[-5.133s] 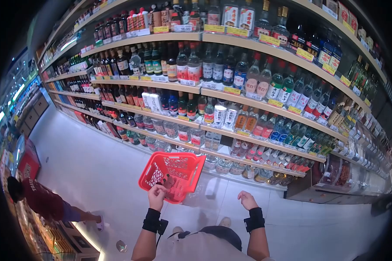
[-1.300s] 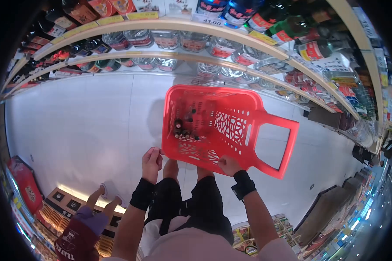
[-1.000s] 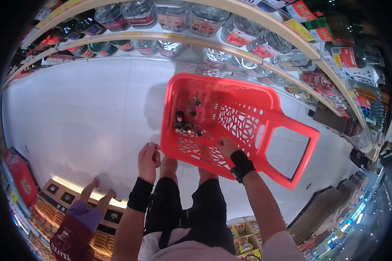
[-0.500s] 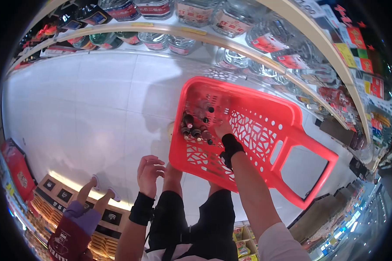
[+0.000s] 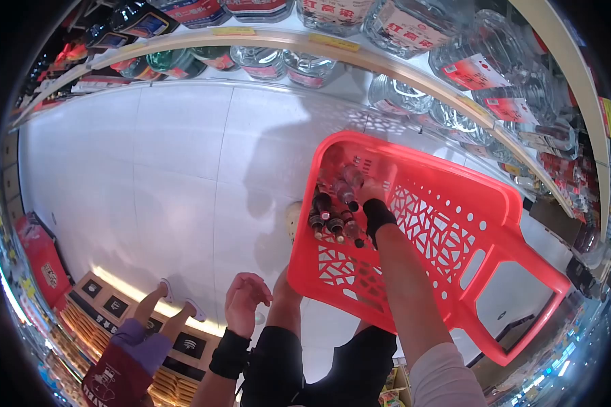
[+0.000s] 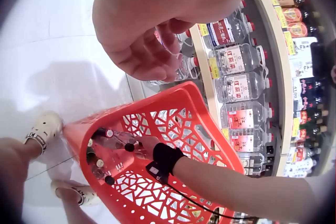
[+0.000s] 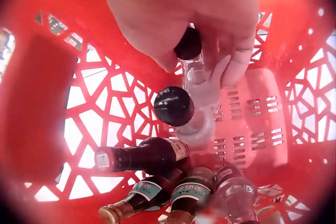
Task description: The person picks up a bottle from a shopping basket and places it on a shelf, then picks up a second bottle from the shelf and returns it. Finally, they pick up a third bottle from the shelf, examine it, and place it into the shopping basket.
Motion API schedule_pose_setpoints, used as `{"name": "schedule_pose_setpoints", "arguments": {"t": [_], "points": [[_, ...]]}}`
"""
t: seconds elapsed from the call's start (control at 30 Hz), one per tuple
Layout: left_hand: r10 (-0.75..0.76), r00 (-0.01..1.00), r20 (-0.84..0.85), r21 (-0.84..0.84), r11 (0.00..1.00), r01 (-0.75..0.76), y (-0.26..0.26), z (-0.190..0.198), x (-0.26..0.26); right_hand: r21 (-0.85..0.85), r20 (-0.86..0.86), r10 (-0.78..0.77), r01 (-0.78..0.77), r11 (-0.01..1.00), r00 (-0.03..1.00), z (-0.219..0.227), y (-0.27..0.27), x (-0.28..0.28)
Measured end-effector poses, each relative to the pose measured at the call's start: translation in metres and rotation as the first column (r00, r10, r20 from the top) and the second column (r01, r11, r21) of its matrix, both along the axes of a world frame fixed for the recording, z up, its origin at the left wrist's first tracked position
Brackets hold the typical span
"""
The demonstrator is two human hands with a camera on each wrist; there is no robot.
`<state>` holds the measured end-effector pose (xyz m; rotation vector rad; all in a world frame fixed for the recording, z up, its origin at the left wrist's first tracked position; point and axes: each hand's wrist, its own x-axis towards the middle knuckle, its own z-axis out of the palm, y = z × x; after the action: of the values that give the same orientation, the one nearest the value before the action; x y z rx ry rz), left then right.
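Note:
My right hand (image 5: 371,191) reaches down into a red shopping basket (image 5: 414,161). In the right wrist view its thumb and fingers grip a clear glass bottle (image 7: 195,75) near the black cap. A second clear bottle (image 7: 174,106) with a black cap stands close below. Several dark bottles (image 7: 152,153) and another clear bottle (image 7: 236,198) lean together at the same end of the basket. My left hand (image 5: 246,303) hangs outside the basket on its left, fingers loosely bent and holding nothing; the left wrist view shows it above the rim.
Shelves of large clear jugs (image 5: 404,27) run along the far side, close to the basket's far rim. The basket's long handle (image 5: 519,339) points to the right. A person in a dark red shirt (image 5: 119,373) stands at lower left beside a display stand (image 5: 108,305).
At first both hands were up and the shelves filled the view. The view has since tipped down. My right hand has gone into the basket and taken hold of a clear bottle.

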<state>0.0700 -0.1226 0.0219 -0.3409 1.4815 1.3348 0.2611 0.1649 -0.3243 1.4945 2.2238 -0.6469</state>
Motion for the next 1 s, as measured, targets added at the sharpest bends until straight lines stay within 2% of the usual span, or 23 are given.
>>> {"name": "schedule_pose_setpoints", "arguments": {"t": [0.07, 0.17, 0.27, 0.33, 0.4, 0.47, 0.6, 0.67, 0.77, 0.8, 0.9, 0.93, 1.0], "points": [[-0.018, 1.0, 0.016, 0.011, 1.0, 0.018, 0.001, 0.003, 0.003, 0.01, 0.011, -0.008, 0.008, 1.0, 1.0, -0.017, 0.005, 0.014], [-0.039, 0.999, 0.011, 0.028, 0.999, 0.039, 0.009, 0.016, 0.004, -0.021, -0.018, -0.109, 0.109, 0.994, 0.994, 0.036, 0.017, 0.021], [-0.025, 1.0, 0.0, 0.074, 0.997, 0.025, 0.013, 0.03, 0.005, -0.034, -0.146, -0.168, 0.165, 0.986, 0.975, 0.09, 0.015, 0.036], [0.03, 0.998, 0.058, 0.166, 0.985, -0.039, 0.018, 0.05, 0.007, -0.021, -0.177, -0.15, 0.148, 0.989, 0.973, 0.137, 0.01, 0.046], [-0.014, 1.0, 0.021, 0.221, 0.975, 0.009, 0.018, 0.064, 0.022, -0.034, -0.222, -0.255, 0.254, 0.967, 0.941, 0.176, 0.0, 0.058], [-0.021, 1.0, -0.009, 0.259, 0.966, 0.022, 0.029, 0.099, 0.028, -0.039, -0.255, -0.234, 0.231, 0.972, 0.938, 0.222, -0.006, 0.069], [-0.116, 0.993, -0.018, 0.464, 0.879, 0.111, 0.05, 0.16, 0.031, -0.002, -0.145, -0.197, 0.199, 0.98, 0.97, 0.34, -0.013, 0.086], [-0.158, 0.984, -0.082, 0.532, 0.828, 0.177, 0.061, 0.194, 0.027, 0.058, -0.26, -0.211, 0.234, 0.971, 0.942, 0.393, -0.012, 0.099], [-0.203, 0.966, -0.16, 0.537, 0.803, 0.258, 0.066, 0.229, 0.015, 0.073, -0.314, -0.222, 0.257, 0.964, 0.923, 0.472, -0.016, 0.112], [-0.246, 0.961, -0.128, 0.53, 0.802, 0.275, 0.073, 0.259, 0.012, 0.087, -0.343, -0.237, 0.281, 0.956, 0.909, 0.494, -0.023, 0.115], [-0.337, 0.934, -0.119, 0.443, 0.824, 0.353, 0.076, 0.306, 0.007, 0.127, -0.443, -0.243, 0.329, 0.936, 0.863, 0.571, -0.035, 0.122], [-0.402, 0.897, -0.182, 0.499, 0.749, 0.437, 0.076, 0.311, 0.006, 0.138, -0.475, -0.238, 0.339, 0.931, 0.847, 0.595, -0.041, 0.125], [-0.479, 0.836, -0.267, 0.452, 0.704, 0.548, 0.082, 0.325, 0.009, 0.171, -0.527, -0.222, 0.358, 0.918, 0.82, 0.635, -0.043, 0.131]]}}
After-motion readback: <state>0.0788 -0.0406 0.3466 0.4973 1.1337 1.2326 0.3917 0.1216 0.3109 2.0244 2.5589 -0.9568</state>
